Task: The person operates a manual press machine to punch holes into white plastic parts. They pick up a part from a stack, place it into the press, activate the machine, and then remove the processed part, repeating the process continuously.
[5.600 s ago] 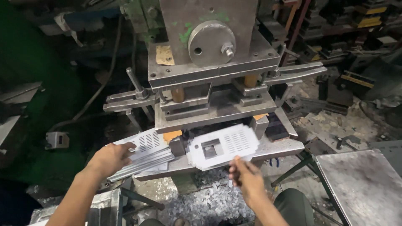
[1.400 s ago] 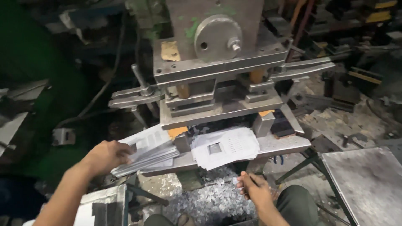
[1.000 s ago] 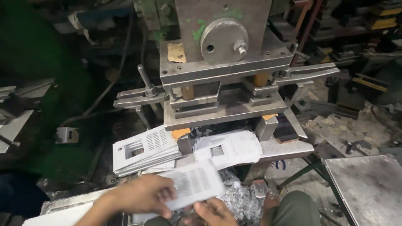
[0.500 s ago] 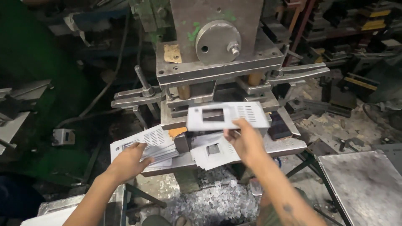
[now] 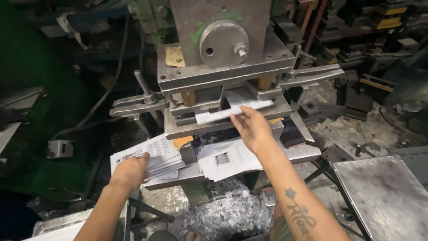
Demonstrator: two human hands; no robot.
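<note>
Your right hand (image 5: 252,129) pinches a thin perforated metal sheet (image 5: 232,111) by its near edge, the sheet lying flat and partly inside the die gap of the press (image 5: 223,67). In front of the press, below that gap, a punched sheet (image 5: 227,158) (with a square window cut in it) lies on the bed plate (image 5: 301,154). To the press's left front, your left hand (image 5: 131,169) rests fingers-closed on a stack of blank sheets (image 5: 154,154). Silver scrap chips (image 5: 223,218) lie heaped under the press.
</note>
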